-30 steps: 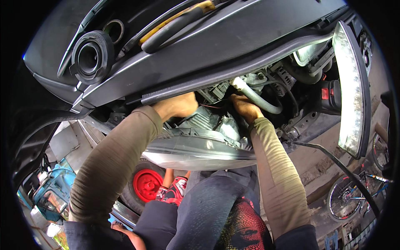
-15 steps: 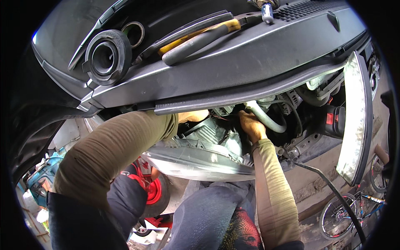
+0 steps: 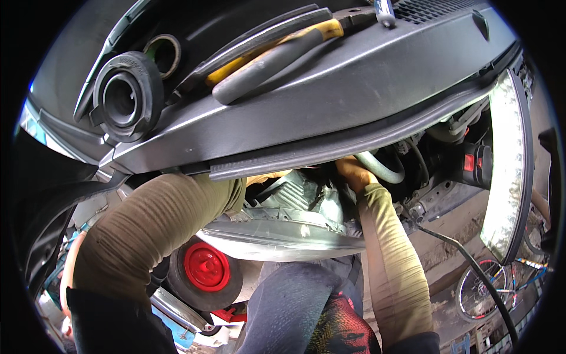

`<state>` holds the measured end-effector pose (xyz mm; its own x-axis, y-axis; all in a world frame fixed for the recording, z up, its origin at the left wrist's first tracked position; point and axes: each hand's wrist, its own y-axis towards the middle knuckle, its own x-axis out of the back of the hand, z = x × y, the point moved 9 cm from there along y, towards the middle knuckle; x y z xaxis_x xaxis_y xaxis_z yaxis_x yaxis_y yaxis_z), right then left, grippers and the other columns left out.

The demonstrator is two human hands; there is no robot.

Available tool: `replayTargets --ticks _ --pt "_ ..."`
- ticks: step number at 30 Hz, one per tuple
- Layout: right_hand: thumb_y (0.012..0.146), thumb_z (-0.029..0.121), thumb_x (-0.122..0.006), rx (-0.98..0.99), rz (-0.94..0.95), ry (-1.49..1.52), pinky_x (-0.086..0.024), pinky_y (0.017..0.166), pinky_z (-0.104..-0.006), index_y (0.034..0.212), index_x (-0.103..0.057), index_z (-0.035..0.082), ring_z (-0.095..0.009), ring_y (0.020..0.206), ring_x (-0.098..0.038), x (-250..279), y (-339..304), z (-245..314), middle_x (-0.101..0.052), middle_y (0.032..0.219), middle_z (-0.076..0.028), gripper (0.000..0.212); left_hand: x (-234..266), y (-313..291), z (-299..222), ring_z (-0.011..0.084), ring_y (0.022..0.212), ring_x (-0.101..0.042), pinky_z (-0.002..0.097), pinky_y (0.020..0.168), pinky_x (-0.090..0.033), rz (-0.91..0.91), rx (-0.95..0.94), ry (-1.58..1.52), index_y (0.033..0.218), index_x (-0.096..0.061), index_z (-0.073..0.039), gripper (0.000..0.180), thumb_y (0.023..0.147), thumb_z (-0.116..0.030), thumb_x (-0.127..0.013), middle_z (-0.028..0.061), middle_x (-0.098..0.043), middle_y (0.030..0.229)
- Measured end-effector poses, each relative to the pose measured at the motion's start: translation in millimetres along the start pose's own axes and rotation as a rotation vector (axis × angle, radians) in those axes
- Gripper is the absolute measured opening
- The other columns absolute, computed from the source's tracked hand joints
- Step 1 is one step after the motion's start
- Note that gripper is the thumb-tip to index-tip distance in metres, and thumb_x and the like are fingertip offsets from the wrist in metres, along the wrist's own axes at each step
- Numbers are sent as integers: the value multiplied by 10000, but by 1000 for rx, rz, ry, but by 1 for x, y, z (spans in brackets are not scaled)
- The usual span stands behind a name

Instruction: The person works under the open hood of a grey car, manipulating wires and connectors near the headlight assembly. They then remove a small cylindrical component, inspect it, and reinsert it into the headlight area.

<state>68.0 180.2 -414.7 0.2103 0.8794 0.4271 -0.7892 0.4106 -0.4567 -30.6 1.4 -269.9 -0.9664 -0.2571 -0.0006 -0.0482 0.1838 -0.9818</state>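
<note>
Both my arms reach into the engine bay behind the clear headlight (image 3: 283, 233). Of my left hand (image 3: 268, 177) only a strip shows below the black rubber seal (image 3: 330, 144); its fingers are hidden. My right hand (image 3: 355, 173) is bent down beside a pale grey hose (image 3: 382, 168), its knuckles under the seal's edge and its fingertips out of sight. Between the hands lies the ribbed back of the headlight housing (image 3: 293, 189). What either hand touches or holds cannot be made out.
On the grey cowl panel (image 3: 330, 88) lie pliers with yellow-and-grey handles (image 3: 268, 66), a black rubber ring (image 3: 127, 97) and a tape roll (image 3: 163, 54). A bright lamp strip (image 3: 506, 171) stands at right; a black cable (image 3: 466, 256) hangs below. A red-hubbed wheel (image 3: 206, 267) is on the floor.
Both hands have sunk farther under the seal, and less of each shows. The view has tilted slightly. Dark cloth that partly covered the red-hubbed wheel has moved off it.
</note>
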Motion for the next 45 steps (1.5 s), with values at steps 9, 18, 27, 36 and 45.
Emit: replayTargets --ticks 9,18,27,36,45 --pt "984 352 -600 -651 229 318 -497 666 -354 1078 -667 71 -165 808 -606 19 -33 24 -680 954 -66 303 -8 4 -4 325 1386 -420 469 1169 -324 86 49 122 1441 -497 -27 565 1025 -408 -516 192 -463 1501" --pt "1030 206 -423 -301 541 307 -465 904 -290 1152 -624 39 -156 1049 -566 -3 -32 40 -636 1124 -47 289 -13 6 -13 372 1467 -344 484 1205 -274 103 45 152 1460 -494 2 605 1007 -391 -576 241 -393 1568" --pt "999 157 -450 -614 428 218 -475 944 -289 1163 -685 14 -174 1098 -638 19 -43 61 -705 1180 -112 321 -9 8 -22 369 1451 -367 488 1190 -274 73 -39 169 1425 -529 26 646 952 -395 -659 258 -430 1537" --pt "952 340 -586 95 174 -550 -527 888 -467 1232 -626 57 -413 1029 -672 56 -58 120 -696 1096 -249 400 -9 14 -11 376 1403 -425 554 1138 -324 27 137 165 1398 -578 -33 550 941 -331 -646 226 -485 1505" --pt "851 435 -658 16 213 -684 -566 820 -437 1080 -694 54 -361 923 -713 47 -52 118 -730 981 -195 446 -13 17 -2 405 1468 -326 601 1164 -279 54 92 107 1457 -516 -75 590 949 -356 -623 213 -394 1572"
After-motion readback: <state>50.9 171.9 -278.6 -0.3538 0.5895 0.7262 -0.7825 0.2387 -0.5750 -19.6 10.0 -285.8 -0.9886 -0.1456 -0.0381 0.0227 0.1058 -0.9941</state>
